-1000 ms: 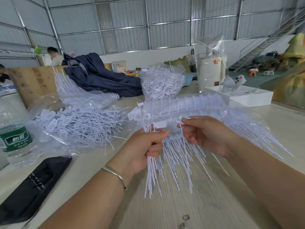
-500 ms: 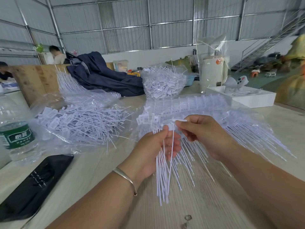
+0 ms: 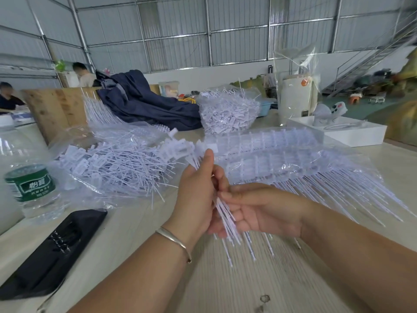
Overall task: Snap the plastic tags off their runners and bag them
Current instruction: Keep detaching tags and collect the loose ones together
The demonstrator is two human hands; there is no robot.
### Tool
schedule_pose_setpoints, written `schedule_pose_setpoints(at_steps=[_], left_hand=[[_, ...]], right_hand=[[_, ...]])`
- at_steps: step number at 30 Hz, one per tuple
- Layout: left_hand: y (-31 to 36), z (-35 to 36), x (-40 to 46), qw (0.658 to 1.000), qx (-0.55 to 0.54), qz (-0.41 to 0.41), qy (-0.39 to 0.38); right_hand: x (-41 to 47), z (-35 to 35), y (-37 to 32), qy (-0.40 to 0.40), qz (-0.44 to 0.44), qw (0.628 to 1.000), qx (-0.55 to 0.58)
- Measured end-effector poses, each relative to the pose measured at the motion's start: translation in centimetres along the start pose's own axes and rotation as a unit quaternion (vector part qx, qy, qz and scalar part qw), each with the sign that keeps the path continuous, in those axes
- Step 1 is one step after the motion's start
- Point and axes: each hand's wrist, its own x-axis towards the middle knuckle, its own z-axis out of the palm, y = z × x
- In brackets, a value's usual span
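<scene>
Tags [image 3: 225, 213] bunched between both hands, left fingers [image 3: 220, 179] and right fingers [image 3: 234, 210] clamped on them.

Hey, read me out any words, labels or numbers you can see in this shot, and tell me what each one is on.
"怡寶": white characters on the green label of the water bottle.
Smaller line beneath it on the same label: too small to read.
Red mark on the white cylindrical container: too blurred to read.
Nothing else is legible.
</scene>
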Motion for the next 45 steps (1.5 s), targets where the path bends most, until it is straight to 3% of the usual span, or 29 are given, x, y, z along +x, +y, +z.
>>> schedule_pose_setpoints(at_steps=[4,9,13,17,22,25,28,32,38,45], left_hand=[[-0.6,-0.5,0.1,0.964,0.226,0.133,0.047],[-0.3,-1.2,0.2,0.930,0.294,0.216,0.055],[0.5,-1.3,0.1,0.926,0.283,0.241,0.069],[1.8,-1.2,0.6,0.929,0.278,0.238,0.063],[3.7,-2.9,2.2,0.958,0.241,0.125,0.090],[4.8,-5.5,2.6,0.973,0.190,0.054,0.116],[5.5,-8.3,2.8,0.979,0.142,0.036,0.144],[7.0,-11.0,3.2,0.966,0.079,0.065,0.237],[8.2,-12.7,3.5,0.936,0.033,0.166,0.308],[6.6,-13.3,3.8,0.936,0.016,0.177,0.305]], right_hand=[[-0.3,0.2,-0.1,-0.028,0.021,0.999,-0.024],[-0.1,1.2,-0.2,0.127,-0.034,0.973,-0.189],[0.9,2.7,0.0,0.197,-0.089,0.915,-0.342],[1.5,3.2,-0.5,0.212,-0.116,0.924,-0.296],[4.2,3.4,-2.2,0.226,-0.117,0.893,-0.370],[7.0,4.4,-3.8,0.220,-0.100,0.846,-0.475],[10.9,6.0,-5.3,0.246,-0.094,0.803,-0.534],[16.2,7.6,-6.7,0.287,-0.068,0.731,-0.615],[23.4,8.5,-6.6,0.216,0.153,0.669,-0.695],[29.1,9.8,-7.6,0.203,0.145,0.628,-0.737]])
